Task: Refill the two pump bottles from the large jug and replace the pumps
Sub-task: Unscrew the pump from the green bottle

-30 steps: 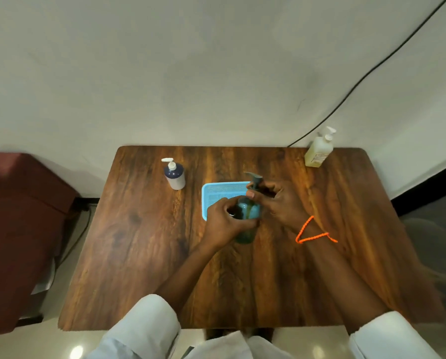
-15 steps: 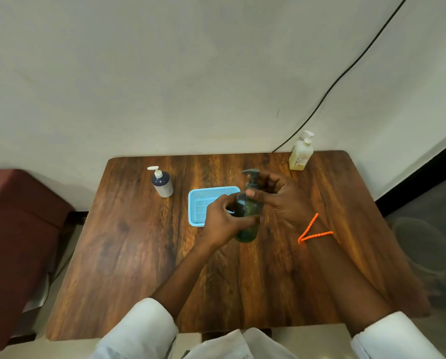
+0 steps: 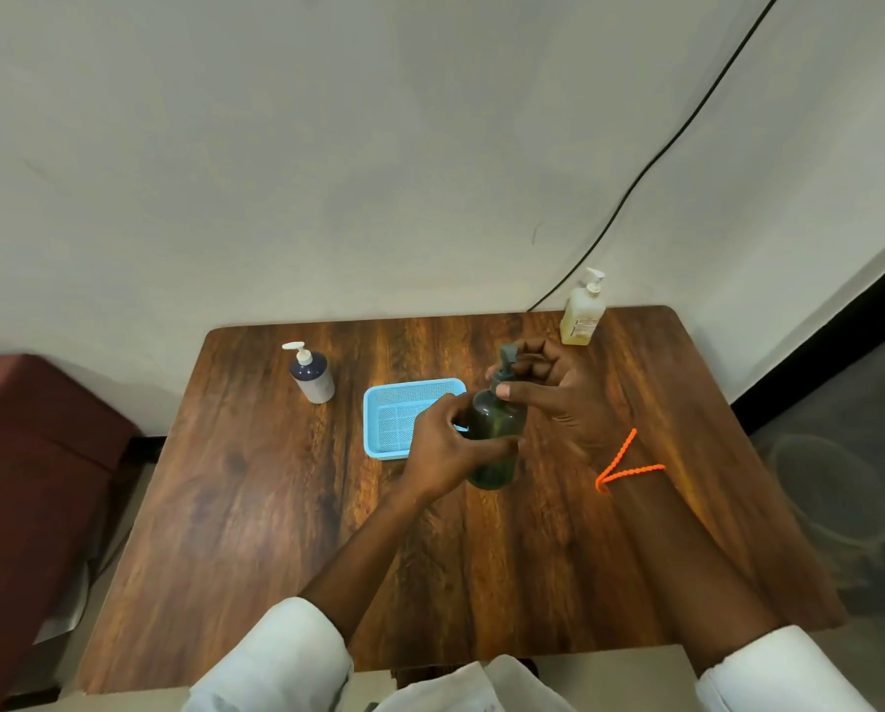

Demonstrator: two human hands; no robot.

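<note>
A dark green pump bottle (image 3: pixel 496 444) stands upright near the middle of the wooden table (image 3: pixel 275 531). My left hand (image 3: pixel 445 444) wraps around its body from the left. My right hand (image 3: pixel 558 398) pinches the grey pump (image 3: pixel 506 362) at the bottle's neck, thumb in front and fingers behind. A second pump bottle (image 3: pixel 312 375), dark blue and white with a white pump, stands at the back left. A yellowish bottle (image 3: pixel 583 316) with a white pump stands at the back right corner. No large jug is in view.
A light blue mesh tray (image 3: pixel 394 418) lies just behind and left of the green bottle. A black cable (image 3: pixel 687 125) runs down the wall to the table's back edge. A dark red seat (image 3: pixel 29 480) stands left of the table, and a translucent bin (image 3: pixel 836 490) sits on the floor at right.
The camera view has tilted up and shifted. Both hands stay on the green bottle; my right hand's fingers have turned around the pump collar.
</note>
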